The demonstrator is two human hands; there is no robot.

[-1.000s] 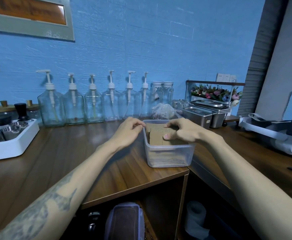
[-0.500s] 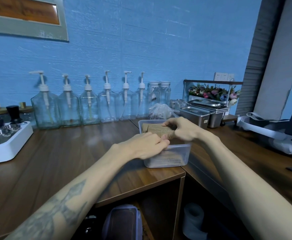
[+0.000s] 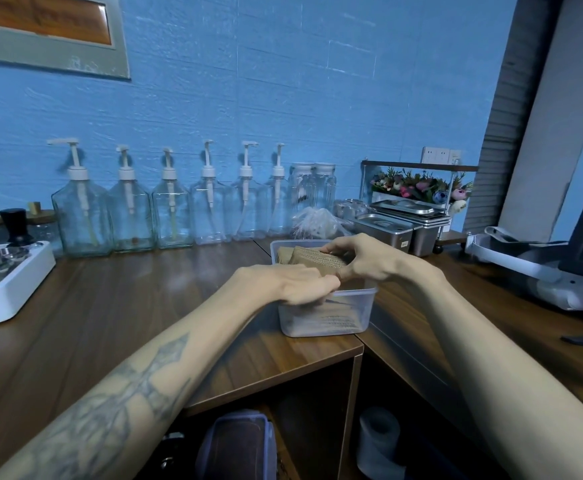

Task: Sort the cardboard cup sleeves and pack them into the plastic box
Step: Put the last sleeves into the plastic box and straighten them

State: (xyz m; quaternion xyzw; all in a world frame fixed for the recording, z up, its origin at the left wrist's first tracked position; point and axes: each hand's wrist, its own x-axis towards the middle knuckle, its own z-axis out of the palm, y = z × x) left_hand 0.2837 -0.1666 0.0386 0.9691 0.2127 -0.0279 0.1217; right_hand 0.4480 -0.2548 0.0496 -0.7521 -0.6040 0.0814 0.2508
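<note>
Barely shifted, right fingers [image 3: 331, 248] still pinch sleeves [image 3: 317, 259].

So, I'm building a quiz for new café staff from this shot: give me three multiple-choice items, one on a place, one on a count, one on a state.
1. Where does the plastic box stand?
A. near the corner of the wooden counter
B. in the white tray
C. on the shelf below

2. How many pump bottles line the blue wall?
A. three
B. six
C. nine

3. What is the right hand doing?
A. lying flat on the counter
B. pressing a pump
C. holding a stack of cardboard sleeves over the box

Answers:
1 A: the box sits on the counter by its front corner edge.
2 B: six white pump heads show in the row.
3 C: its fingers curl round the brown stack above the box, while the left hand reaches over the box rim, its grip hidden.
</note>
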